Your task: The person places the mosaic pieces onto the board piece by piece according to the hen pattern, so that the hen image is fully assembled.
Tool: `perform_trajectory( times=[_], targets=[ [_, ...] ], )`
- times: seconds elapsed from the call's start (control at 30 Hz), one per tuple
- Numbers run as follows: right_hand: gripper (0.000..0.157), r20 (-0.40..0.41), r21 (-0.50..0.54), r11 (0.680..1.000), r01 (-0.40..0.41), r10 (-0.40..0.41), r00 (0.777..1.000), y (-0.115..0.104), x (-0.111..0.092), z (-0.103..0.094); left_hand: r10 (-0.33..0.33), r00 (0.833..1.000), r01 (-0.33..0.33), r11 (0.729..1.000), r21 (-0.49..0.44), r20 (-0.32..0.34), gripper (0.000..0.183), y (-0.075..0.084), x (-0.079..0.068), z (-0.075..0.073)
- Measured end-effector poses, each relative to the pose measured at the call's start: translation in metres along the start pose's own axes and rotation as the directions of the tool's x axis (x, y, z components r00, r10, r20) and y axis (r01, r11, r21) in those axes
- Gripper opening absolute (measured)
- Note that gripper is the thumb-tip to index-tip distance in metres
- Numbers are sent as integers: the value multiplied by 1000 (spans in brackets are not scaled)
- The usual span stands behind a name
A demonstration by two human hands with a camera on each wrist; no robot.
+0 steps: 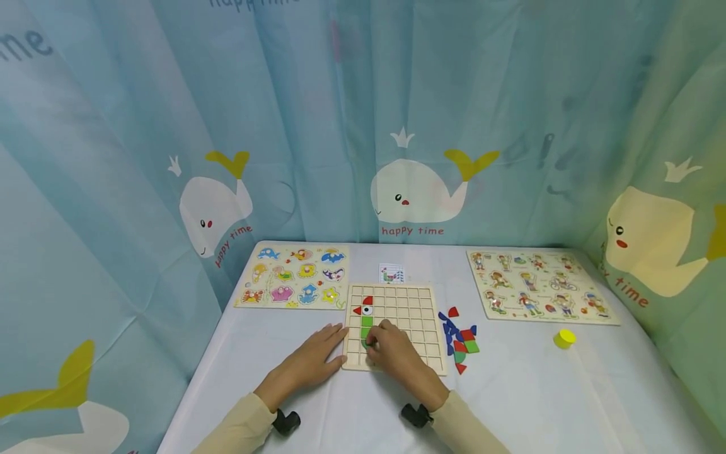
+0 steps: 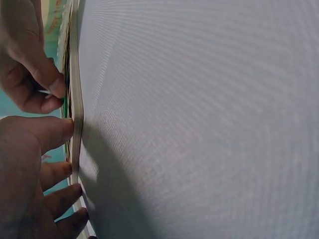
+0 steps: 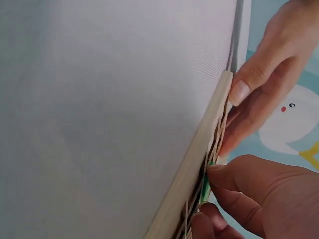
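Note:
A wooden grid board (image 1: pixel 416 362) lies on the table. In its left part sit a red rounded piece (image 1: pixel 368 301), a small red triangle (image 1: pixel 357 310), a white tile with an eye (image 1: pixel 367 310) and green squares (image 1: pixel 367 322) in a column below. My right hand (image 1: pixel 394 350) is over the lower left cells, its thumb and fingers pinching a green puzzle piece (image 3: pixel 206 188) at the board's surface; the fingers hide much of its shape. My left hand (image 1: pixel 312 356) lies flat with fingers spread, fingertips touching the board's left edge (image 2: pixel 76 99).
Red, blue and green pieces (image 1: pixel 459 337) lie loose right of the board. Behind it is a small picture card (image 1: pixel 391 273). A sea-animal puzzle (image 1: pixel 295 277) lies back left, a figure puzzle (image 1: pixel 539 284) back right, with a yellow cylinder (image 1: pixel 564 338) in front. Curtains surround the table.

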State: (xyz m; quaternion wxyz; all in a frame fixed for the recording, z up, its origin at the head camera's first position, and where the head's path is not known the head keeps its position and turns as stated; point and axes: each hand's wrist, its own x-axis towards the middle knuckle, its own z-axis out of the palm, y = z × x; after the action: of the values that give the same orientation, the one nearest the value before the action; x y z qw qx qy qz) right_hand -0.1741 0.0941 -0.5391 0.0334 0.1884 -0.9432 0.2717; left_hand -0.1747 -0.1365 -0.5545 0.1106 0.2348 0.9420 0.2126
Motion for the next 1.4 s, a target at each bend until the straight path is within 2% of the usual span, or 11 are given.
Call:
perform_trajectory(
  times=[0.13,0.3,0.53,0.6,0.7,0.87,0.97,1.03,1.2,1.3,1.4],
  targets=[
    [10,0,0,1000,-10,10,1000,7,-2,-9,-3,1000,3,1000,-1,3,65,1,-1,-1],
    [14,9,23,991,-131,131,991,27,-5,-37,-17,1000,17,1000,-12,10,65,2,-1,0],
    [26,-43,-78,970,-231,228,973,74,-26,-84,-16,1000,16,1000,-16,16,66,3,1,2],
    [29,-33,-90,958,-271,269,963,88,-33,-94,-16,1000,16,1000,-15,17,66,2,1,2],
    [37,42,-89,931,-354,359,932,106,-43,-106,-19,1000,19,1000,-14,17,66,2,0,2],
    [51,191,-77,863,-499,504,842,124,-51,-116,-16,1000,16,1000,-7,8,66,2,0,2],
    [50,215,-62,845,-532,532,819,130,-53,-115,-14,1000,14,1000,4,1,66,0,0,4],
    [44,210,-56,844,-534,533,820,134,-55,-112,-13,1000,13,1000,8,0,66,-1,0,5],
    [31,189,-61,866,-497,499,846,143,-60,-110,-11,1000,11,1000,3,-4,66,-2,1,6],
    [31,176,-52,879,-473,474,862,146,-63,-112,-7,1000,7,1000,4,-6,66,-3,1,6],
    [34,163,-27,876,-482,480,862,148,-65,-113,-7,1000,7,1000,5,-10,66,-3,1,6]
  ],
)
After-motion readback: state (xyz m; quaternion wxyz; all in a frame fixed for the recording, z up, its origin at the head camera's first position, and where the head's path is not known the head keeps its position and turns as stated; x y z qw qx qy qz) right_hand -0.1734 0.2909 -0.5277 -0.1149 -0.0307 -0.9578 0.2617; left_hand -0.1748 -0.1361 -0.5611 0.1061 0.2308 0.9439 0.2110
